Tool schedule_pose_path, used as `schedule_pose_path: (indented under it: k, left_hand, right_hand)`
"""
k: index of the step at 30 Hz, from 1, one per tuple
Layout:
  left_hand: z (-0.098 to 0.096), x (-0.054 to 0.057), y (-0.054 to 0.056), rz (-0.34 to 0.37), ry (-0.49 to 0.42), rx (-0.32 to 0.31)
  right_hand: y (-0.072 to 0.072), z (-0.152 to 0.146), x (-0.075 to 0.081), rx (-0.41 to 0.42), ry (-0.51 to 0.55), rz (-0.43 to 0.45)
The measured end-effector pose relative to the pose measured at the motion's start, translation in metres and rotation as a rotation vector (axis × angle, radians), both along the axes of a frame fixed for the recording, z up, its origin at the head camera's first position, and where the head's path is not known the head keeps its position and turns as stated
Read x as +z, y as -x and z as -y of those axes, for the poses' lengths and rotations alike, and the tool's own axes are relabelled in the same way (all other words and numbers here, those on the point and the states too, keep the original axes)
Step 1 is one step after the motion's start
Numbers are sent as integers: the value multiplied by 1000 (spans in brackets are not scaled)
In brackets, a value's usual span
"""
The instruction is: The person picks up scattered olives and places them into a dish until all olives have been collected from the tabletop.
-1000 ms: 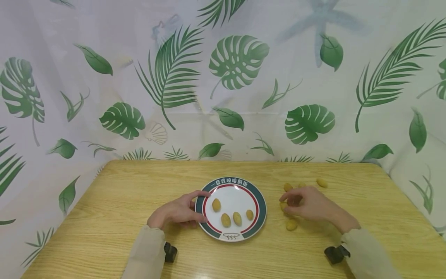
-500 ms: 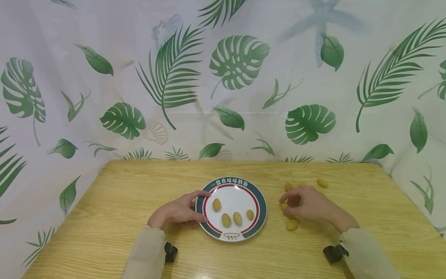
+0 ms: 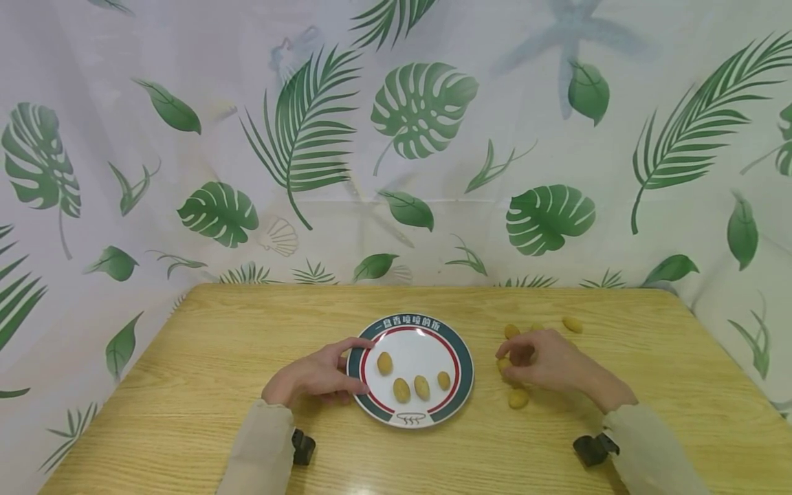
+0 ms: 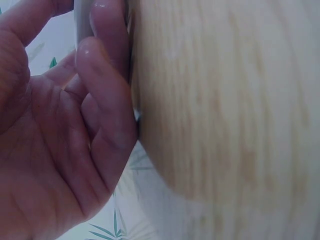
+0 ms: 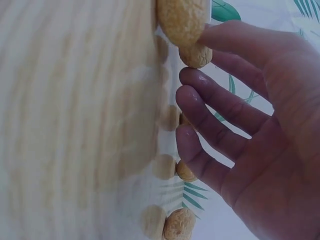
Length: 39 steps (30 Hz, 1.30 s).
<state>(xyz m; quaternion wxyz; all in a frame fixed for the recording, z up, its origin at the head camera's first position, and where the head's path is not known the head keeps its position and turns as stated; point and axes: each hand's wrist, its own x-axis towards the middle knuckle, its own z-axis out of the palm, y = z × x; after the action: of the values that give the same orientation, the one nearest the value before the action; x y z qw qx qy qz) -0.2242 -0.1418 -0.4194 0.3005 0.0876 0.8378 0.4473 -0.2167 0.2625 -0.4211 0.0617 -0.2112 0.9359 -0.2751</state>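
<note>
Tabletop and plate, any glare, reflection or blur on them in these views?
Head view: small bright glare on the plate, toward its far edge; left wrist view: blurred tabletop grain, paler rightward; right wrist view: tabletop faintly mirrors the brown lumps.

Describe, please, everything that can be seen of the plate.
The plate is round and shiny, perhaps ceramic: white centre, thin red ring, wide dark green-blue rim with white characters on the far side and a small line drawing on the near. It lies face up on the table, carrying four small yellow-brown lumps. The left hand holds its left rim.
</note>
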Motion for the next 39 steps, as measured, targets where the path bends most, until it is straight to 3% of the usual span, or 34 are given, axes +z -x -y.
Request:
schedule_pose_path:
  k: [13,24,39]
  left_hand:
    - [-1,0,-1,-9,16,12]
    - [-1,0,-2,-17,16,15]
    - [-2,0,-1,3,21,30]
  right_hand:
    - [1,6,3,16,27,-82]
    - [0,19,10,13,62,-52]
    - [2,37,12,19,58,-76]
